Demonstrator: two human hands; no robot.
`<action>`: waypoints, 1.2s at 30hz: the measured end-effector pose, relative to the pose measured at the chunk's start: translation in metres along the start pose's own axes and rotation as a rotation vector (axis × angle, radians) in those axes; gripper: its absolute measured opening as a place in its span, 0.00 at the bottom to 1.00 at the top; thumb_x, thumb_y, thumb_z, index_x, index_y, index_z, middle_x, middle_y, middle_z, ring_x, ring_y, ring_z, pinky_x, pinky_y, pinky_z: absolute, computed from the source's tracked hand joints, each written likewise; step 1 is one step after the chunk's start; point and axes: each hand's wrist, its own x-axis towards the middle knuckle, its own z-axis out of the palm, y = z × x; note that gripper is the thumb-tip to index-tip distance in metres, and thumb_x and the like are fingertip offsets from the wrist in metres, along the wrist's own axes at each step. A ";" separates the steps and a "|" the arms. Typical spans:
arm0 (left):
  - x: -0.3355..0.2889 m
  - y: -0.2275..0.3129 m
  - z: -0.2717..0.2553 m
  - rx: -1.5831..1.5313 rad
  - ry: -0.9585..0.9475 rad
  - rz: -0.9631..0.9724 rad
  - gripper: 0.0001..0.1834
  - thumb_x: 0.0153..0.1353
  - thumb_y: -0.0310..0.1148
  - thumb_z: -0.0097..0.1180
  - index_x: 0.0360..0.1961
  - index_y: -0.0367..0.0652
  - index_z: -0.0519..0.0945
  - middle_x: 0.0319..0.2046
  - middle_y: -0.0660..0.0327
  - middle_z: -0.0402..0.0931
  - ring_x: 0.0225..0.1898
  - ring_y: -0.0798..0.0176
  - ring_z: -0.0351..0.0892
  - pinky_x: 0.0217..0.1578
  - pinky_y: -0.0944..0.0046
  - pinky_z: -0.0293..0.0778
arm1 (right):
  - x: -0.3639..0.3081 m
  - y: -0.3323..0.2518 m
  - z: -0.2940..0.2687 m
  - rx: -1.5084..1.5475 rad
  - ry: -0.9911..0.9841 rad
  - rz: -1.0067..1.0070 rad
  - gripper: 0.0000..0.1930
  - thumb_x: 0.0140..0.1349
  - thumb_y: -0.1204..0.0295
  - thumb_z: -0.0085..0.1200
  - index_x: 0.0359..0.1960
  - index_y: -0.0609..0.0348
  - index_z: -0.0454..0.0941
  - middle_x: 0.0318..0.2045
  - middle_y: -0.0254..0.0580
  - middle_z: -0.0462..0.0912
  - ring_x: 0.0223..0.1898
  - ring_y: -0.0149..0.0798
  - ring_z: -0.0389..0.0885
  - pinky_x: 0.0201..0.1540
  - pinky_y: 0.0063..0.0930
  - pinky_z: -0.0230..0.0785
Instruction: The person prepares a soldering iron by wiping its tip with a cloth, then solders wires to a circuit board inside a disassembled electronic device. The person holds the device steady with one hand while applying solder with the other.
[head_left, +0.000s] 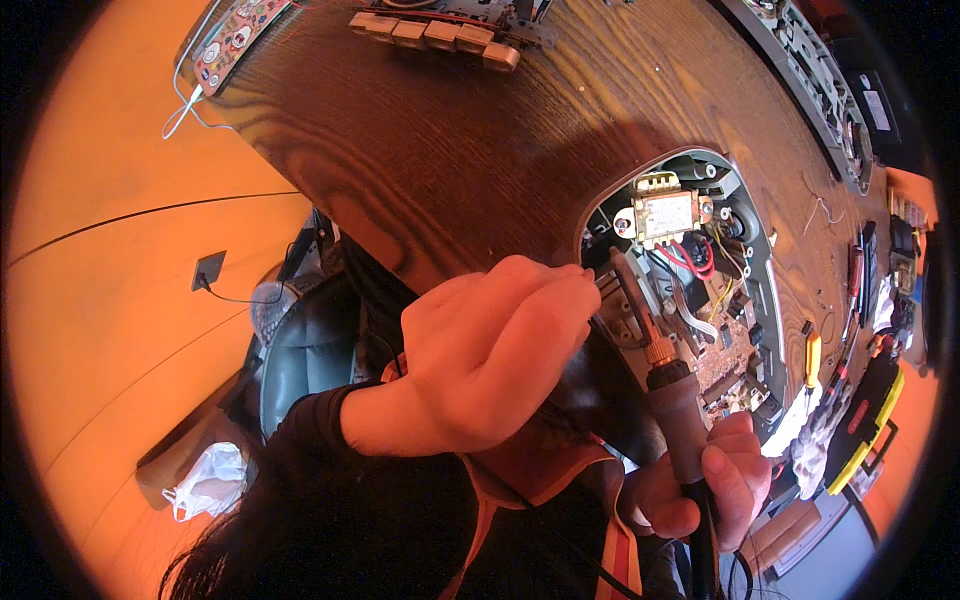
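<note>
- Right hand (715, 480): fingers wrapped snugly around the dark, smooth grip of a soldering iron (682, 425), which has a ribbed brass-coloured collar and a slim barrel angled up and left.
- Left hand (490, 360): fingers curled in, tips pinched close together right by the iron's tip end. Can't tell if there's anything thin between them.
- The iron's front end sits over the left side of an opened grey plastic casing (768, 275) with a rounded far end. Can't tell if it's touching anything in there.
- Inside that shell: a boxy metal block (668, 215) with a white label, loopy red wires (690, 265), a pale flat cable (696, 322) and a brown circuit board (738, 350) crowded with parts.
- All that's on a dark wood tabletop (470, 150), with big swirly grain and a bit of shine.
- Far edge: a row of chunky tan keys (440, 35), a red patterned case (235, 45) to the left, and a grey chassis (805, 85) off right.
- Right side: a yellow-handled tool (813, 358) and a black-and-yellow case (865, 425).
- Room: orange wall (110, 160), a dark padded chair (312, 355), and a crinkly white plastic bag (212, 480) lower left.
</note>
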 end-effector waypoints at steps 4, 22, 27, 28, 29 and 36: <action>0.002 0.006 -0.003 0.018 -0.050 -0.068 0.15 0.38 0.19 0.59 0.32 0.33 0.75 0.21 0.58 0.71 0.15 0.64 0.69 0.14 0.70 0.64 | -0.002 0.007 0.009 -0.138 0.093 -0.072 0.20 0.62 0.56 0.47 0.42 0.65 0.69 0.21 0.38 0.63 0.16 0.29 0.58 0.18 0.26 0.45; 0.008 0.021 -0.003 0.067 -0.082 -0.260 0.11 0.41 0.14 0.63 0.25 0.35 0.74 0.21 0.54 0.75 0.18 0.62 0.72 0.19 0.70 0.67 | 0.001 -0.004 0.000 -0.083 -0.020 0.056 0.22 0.61 0.54 0.49 0.44 0.62 0.71 0.21 0.34 0.63 0.18 0.29 0.60 0.20 0.27 0.45; 0.012 0.022 -0.007 0.056 -0.117 -0.272 0.11 0.42 0.14 0.63 0.25 0.36 0.74 0.22 0.55 0.75 0.18 0.62 0.70 0.19 0.69 0.66 | 0.008 -0.008 -0.003 -0.072 -0.100 0.083 0.22 0.61 0.54 0.50 0.44 0.62 0.70 0.21 0.35 0.64 0.18 0.30 0.60 0.20 0.27 0.45; 0.012 0.021 -0.007 0.056 -0.116 -0.261 0.11 0.42 0.14 0.63 0.25 0.36 0.74 0.22 0.55 0.75 0.18 0.62 0.70 0.18 0.69 0.66 | 0.008 -0.008 -0.004 -0.072 -0.108 0.077 0.22 0.61 0.55 0.50 0.45 0.63 0.70 0.22 0.35 0.64 0.18 0.30 0.60 0.19 0.28 0.46; 0.012 0.021 -0.007 0.056 -0.121 -0.262 0.11 0.42 0.14 0.63 0.25 0.36 0.74 0.22 0.55 0.75 0.18 0.62 0.70 0.18 0.69 0.66 | 0.010 -0.008 -0.004 -0.072 -0.116 0.071 0.21 0.61 0.56 0.50 0.45 0.63 0.70 0.22 0.36 0.65 0.17 0.30 0.60 0.19 0.28 0.46; 0.010 0.019 -0.004 0.037 -0.132 -0.233 0.10 0.42 0.18 0.57 0.29 0.34 0.73 0.19 0.58 0.66 0.14 0.64 0.66 0.13 0.69 0.62 | 0.012 0.001 -0.003 -0.046 -0.118 -0.003 0.20 0.59 0.63 0.53 0.47 0.63 0.68 0.22 0.39 0.66 0.17 0.30 0.61 0.19 0.29 0.48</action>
